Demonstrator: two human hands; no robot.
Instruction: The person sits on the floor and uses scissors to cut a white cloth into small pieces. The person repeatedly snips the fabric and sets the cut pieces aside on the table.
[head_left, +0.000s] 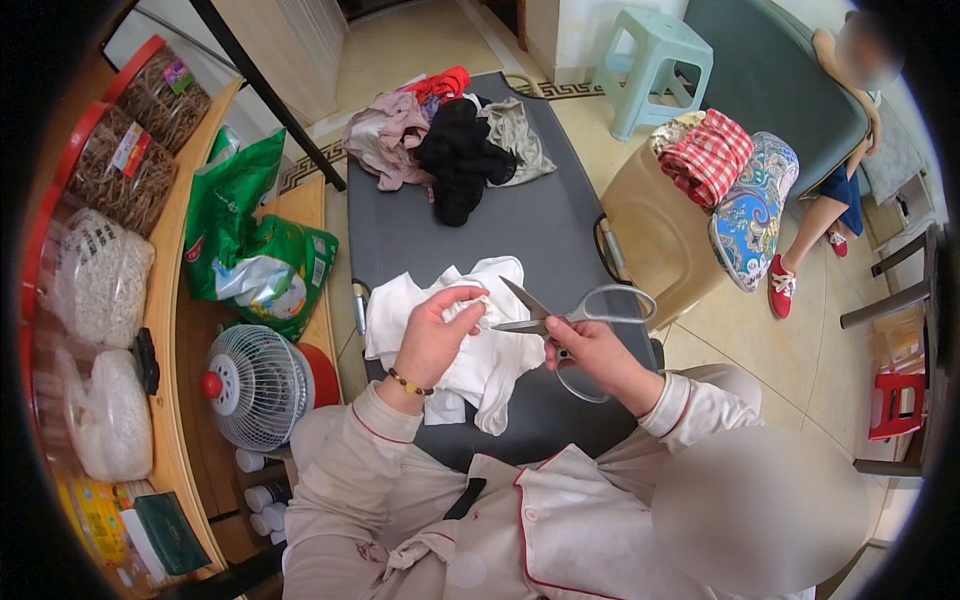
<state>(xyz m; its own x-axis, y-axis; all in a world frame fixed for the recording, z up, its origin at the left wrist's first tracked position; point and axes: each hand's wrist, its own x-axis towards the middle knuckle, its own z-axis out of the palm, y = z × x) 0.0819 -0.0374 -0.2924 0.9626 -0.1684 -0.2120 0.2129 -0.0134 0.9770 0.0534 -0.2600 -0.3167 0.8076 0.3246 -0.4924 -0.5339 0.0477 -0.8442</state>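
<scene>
Indoors, far L, red-lidded clear jars (115, 155) of brown dried strips stand on a wooden shelf w/ a bag of white pieces (100, 280) nearer the wearer. Just R of the shelf: a green bag (240, 180), plus a fan (262, 388) w/ white wire cage & red hub.

Center, a dark gray cot (400, 225) runs away from the seated wearer. Nr its far edge lies a clothes pile (460, 150), approx. L to R: pink, red, black, pale gray. Toward the cot's near edge, a white cloth (465, 370) is spread in loose folds, its L side close to the cot's L edge.

Over it, the L hand (437, 335), beaded bracelet (410, 384) at wrist, has thumb & index fingers pinching a raised bit of the cloth. Immed. R, gray-handled scissors (530, 303) point L, blades parted, tips nr the pinched bit; whether they touch it, can't tell. The R hand (600, 360) has its fingers wrapped abt. the handles.

Beyond the cot's R edge, a tan stool (640, 230) carries a folded red-&-white check cloth (708, 158) beside a blue paisley bundle (755, 215). Behind: an aqua stool (655, 70), then a dk. green sofa (770, 70). Far R, another person's leg (805, 235) ends in a red shoe (783, 290).
</scene>
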